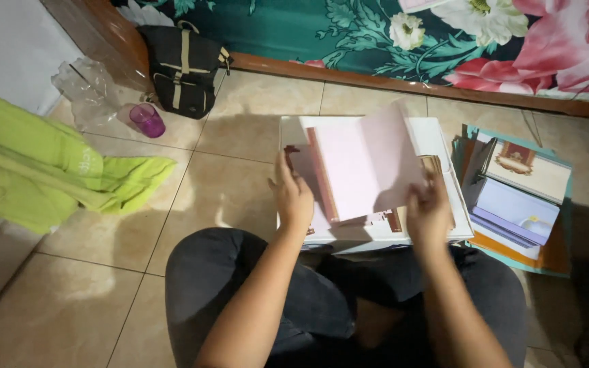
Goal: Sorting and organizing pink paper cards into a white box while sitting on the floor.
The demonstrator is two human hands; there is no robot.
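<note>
Centre of frame: pink card is standing tilted over a white box on the tiled floor. Left hand is pressing its left edge, fingers extended; right hand is pinching the lower right corner, grip narrow on the card. Right of frame: stack of cards is lying beside the box. Upper left: black bag, purple cup, green cloth.

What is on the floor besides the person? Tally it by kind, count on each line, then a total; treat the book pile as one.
Black bag: 1
Purple cup: 1
Green cloth: 1
Clear plastic wrapper: 1
White low table: 1
Pile of books: 1
Total: 6
</note>
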